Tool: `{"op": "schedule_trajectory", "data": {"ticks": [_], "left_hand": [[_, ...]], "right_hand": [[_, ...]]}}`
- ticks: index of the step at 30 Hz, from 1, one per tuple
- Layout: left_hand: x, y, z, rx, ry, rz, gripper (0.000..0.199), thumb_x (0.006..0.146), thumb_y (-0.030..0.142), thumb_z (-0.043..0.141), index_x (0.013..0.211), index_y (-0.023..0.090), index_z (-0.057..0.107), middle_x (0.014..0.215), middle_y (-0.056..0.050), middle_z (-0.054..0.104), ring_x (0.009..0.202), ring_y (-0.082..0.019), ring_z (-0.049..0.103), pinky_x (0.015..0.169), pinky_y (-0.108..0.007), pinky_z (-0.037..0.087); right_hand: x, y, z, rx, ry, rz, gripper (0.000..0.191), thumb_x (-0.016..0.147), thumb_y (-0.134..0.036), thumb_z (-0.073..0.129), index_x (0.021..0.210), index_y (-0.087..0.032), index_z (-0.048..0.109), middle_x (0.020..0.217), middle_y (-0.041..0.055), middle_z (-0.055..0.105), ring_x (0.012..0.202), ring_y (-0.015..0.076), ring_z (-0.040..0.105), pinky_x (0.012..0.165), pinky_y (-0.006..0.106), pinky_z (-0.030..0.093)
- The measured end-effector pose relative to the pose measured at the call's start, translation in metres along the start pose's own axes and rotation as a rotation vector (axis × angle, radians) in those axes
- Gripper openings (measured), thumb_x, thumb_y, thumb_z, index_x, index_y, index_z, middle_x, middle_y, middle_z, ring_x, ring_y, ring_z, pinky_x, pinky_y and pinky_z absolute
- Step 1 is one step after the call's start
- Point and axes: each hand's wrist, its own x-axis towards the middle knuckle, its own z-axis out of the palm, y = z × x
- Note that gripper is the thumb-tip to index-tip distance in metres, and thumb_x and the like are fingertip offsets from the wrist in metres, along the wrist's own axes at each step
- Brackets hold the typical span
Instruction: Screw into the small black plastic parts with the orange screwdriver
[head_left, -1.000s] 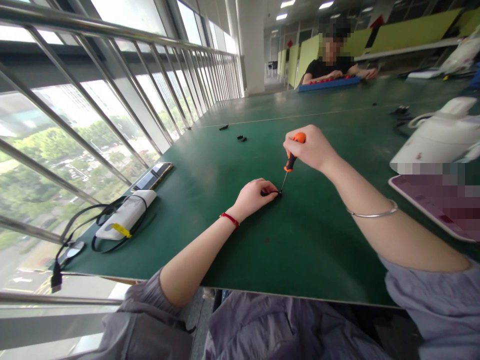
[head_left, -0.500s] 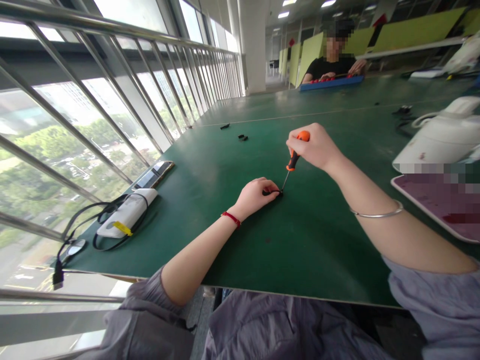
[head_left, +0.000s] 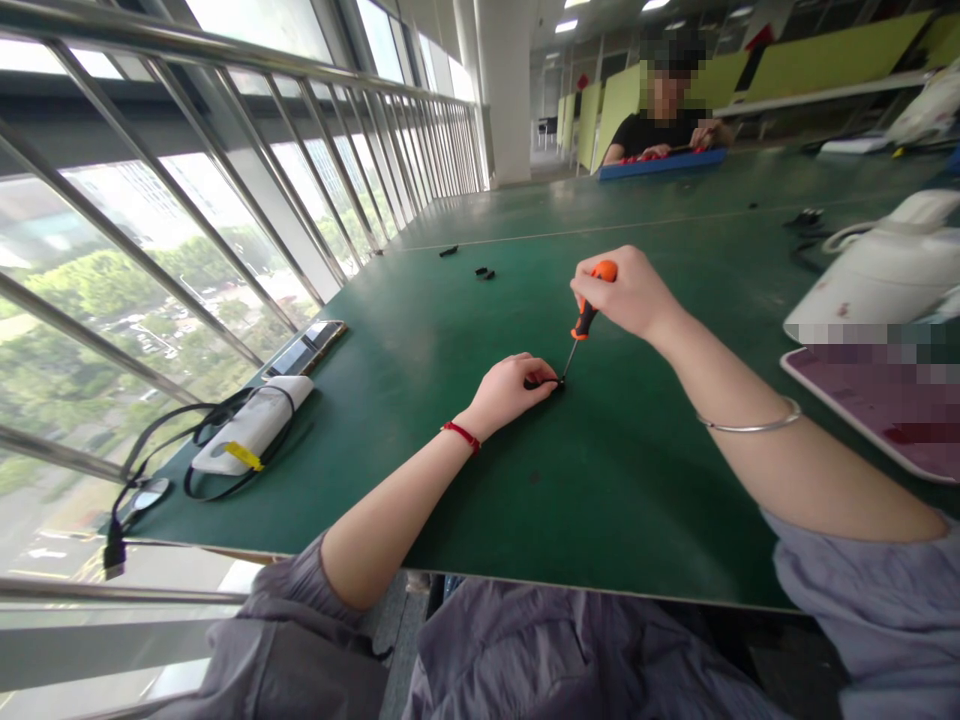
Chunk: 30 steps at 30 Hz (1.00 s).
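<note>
My right hand (head_left: 626,290) is closed around the orange and black handle of a screwdriver (head_left: 584,318). The screwdriver leans, its thin metal shaft running down to a small black part (head_left: 559,383) on the green table (head_left: 480,520). With thumb and fingers, my left hand (head_left: 515,390) pinches that black part against the tabletop. Most of the part is hidden by the fingers, and its exact kind is too small to tell. The screwdriver's tip meets the part's right end.
Small black pieces (head_left: 484,273) and another black piece (head_left: 448,251) lie farther back. At left are a phone (head_left: 307,348) and a white power bank (head_left: 255,425) with a black cable. A white jug-like container (head_left: 874,270) stands right. Across the table, a person handles a blue tray (head_left: 664,164).
Both my hands, the screwdriver and the black part stay practically in place. The whole view shifts very slightly. Across the table, the other person's raised hand has moved a little.
</note>
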Motion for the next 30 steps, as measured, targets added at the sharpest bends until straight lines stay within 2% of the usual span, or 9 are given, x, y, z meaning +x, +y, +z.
{"op": "schedule_trajectory", "data": {"ticks": [14, 24, 27, 29, 30], "left_hand": [[0.000, 0.001, -0.001, 0.008, -0.001, 0.002, 0.019, 0.082, 0.030, 0.055, 0.089, 0.020, 0.069, 0.087, -0.003, 0.063, 0.079, -0.015, 0.059, 0.075, -0.026, 0.049], [0.000, -0.001, -0.002, 0.023, -0.010, 0.029, 0.019, 0.082, 0.031, 0.055, 0.090, 0.020, 0.069, 0.087, -0.003, 0.062, 0.079, -0.015, 0.059, 0.075, -0.026, 0.049], [0.000, -0.003, -0.005, 0.056, -0.031, 0.051, 0.018, 0.080, 0.030, 0.058, 0.092, 0.020, 0.068, 0.091, -0.003, 0.062, 0.081, -0.015, 0.060, 0.075, -0.026, 0.050], [0.000, -0.005, -0.006, 0.078, -0.032, 0.050, 0.018, 0.079, 0.030, 0.060, 0.091, 0.020, 0.068, 0.092, -0.003, 0.061, 0.081, -0.015, 0.059, 0.074, -0.026, 0.050], [0.000, -0.006, -0.007, 0.084, -0.031, 0.048, 0.017, 0.078, 0.029, 0.060, 0.090, 0.020, 0.068, 0.091, -0.003, 0.061, 0.080, -0.015, 0.059, 0.074, -0.026, 0.049]], "right_hand": [[0.001, 0.001, 0.000, 0.013, -0.041, 0.023, 0.027, 0.069, -0.019, 0.050, 0.043, -0.020, 0.048, 0.045, -0.0003, 0.050, 0.050, 0.0138, 0.048, 0.054, 0.030, 0.036], [-0.001, 0.001, 0.001, 0.001, -0.021, -0.009, 0.027, 0.070, -0.018, 0.049, 0.044, -0.020, 0.048, 0.047, -0.0006, 0.047, 0.050, 0.0131, 0.046, 0.055, 0.030, 0.035], [0.000, 0.000, -0.002, -0.044, -0.048, -0.028, 0.019, 0.070, -0.018, 0.053, 0.051, -0.020, 0.049, 0.052, -0.0017, 0.047, 0.052, 0.0124, 0.045, 0.055, 0.029, 0.035], [0.002, -0.002, -0.006, -0.086, -0.062, -0.041, 0.010, 0.067, -0.018, 0.059, 0.062, -0.021, 0.051, 0.057, -0.0030, 0.047, 0.053, 0.0113, 0.042, 0.054, 0.027, 0.034], [0.003, -0.003, -0.009, -0.111, -0.078, -0.041, 0.011, 0.065, -0.017, 0.061, 0.067, -0.021, 0.051, 0.058, -0.0035, 0.047, 0.053, 0.0109, 0.041, 0.053, 0.027, 0.033]]}}
